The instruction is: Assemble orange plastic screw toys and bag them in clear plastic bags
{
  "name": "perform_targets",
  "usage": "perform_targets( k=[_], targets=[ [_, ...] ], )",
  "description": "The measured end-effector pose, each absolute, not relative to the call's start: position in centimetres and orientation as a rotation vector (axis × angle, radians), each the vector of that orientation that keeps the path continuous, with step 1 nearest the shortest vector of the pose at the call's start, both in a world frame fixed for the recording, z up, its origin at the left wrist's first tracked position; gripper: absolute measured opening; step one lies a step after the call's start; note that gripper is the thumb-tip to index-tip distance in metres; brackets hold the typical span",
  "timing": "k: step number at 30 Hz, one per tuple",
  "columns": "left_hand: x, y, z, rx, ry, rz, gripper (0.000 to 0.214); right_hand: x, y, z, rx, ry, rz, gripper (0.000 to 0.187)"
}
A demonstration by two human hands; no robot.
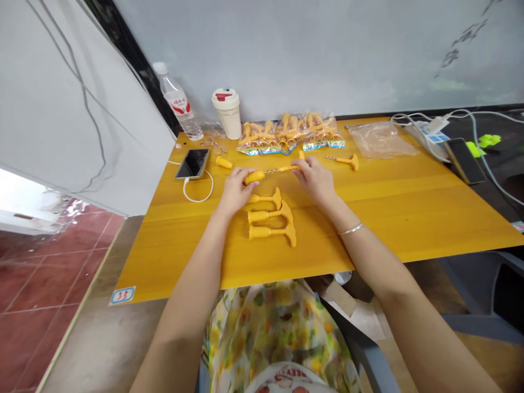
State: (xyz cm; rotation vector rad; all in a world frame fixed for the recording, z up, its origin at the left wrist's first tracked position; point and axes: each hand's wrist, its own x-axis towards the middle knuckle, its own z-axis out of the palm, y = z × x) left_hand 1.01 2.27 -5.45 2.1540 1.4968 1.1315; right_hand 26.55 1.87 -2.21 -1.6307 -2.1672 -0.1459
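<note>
Yellow T-handled corkscrew [289, 168] and ribbed sleeve [254, 177], one each, held end to end over a yellow wood-grain table [184, 245].
Left hand [236, 190]: fingers clamped on the sleeve. Right hand [315, 177]: fingers clamped on the corkscrew at its handle; metal coil [272, 171] between the hands, tip at the sleeve's mouth, entry not discernible. Nearer the person: three sleeved corkscrews [266, 215], lying flat. Beyond the left hand: one loose sleeve [224, 162]. Right of the right hand: one bare corkscrew [349, 161]. At the rear: bagged corkscrews [291, 134].
</note>
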Motion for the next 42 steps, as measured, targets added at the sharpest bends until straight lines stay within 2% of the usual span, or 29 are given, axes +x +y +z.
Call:
perform_targets(
  k=[8,13,18,21,25,29,31,33,35,40,42],
  targets=[
    [1.3,2.0,-5.3,2.166,1.462,1.111,0.031,25.8,1.5,-2.3,-1.64,-2.22,-0.15,0.039],
    [1.9,1.5,-5.0,2.203,1.365,1.117,0.031,25.1,1.1,-3.1,-1.459,-2.314,-0.036,0.041],
    [0.6,2.0,-4.9,2.176,1.456,1.149,0.031,25.6,1.4,-3.7,-1.169,-2.517,0.022,0.063],
    [-0.2,2.4,-4.8,2.197,1.448,1.158,0.032,25.6,1.5,-3.8,-1.162,-2.528,0.075,0.061],
    [-0.5,2.4,-4.8,2.244,1.388,1.187,0.031,25.0,1.1,-3.3,-1.17,-2.351,0.46,0.049],
    [0.3,2.0,-4.8,2.277,1.317,1.158,0.029,24.1,0.7,-3.1,-1.226,-1.92,1.051,0.069],
    [0.7,1.7,-4.6,2.272,1.297,1.179,0.028,23.7,0.8,-3.2,-1.222,-1.694,1.281,0.072],
    [1.0,1.4,-4.4,2.252,1.29,1.204,0.029,23.4,1.1,-3.5,-1.228,-1.527,1.367,0.071],
    [1.2,1.3,-4.3,2.231,1.275,1.19,0.031,23.2,1.2,-3.6,-1.247,-1.445,1.271,0.07],
    [1.7,1.5,-4.7,2.092,1.171,1.078,0.036,23.8,0.4,-3.1,-1.222,-1.589,0.738,0.065],
    [1.7,1.5,-4.8,1.984,1.165,1.064,0.042,24.3,0.2,-2.9,-1.135,-1.725,0.681,0.07]
  ],
)
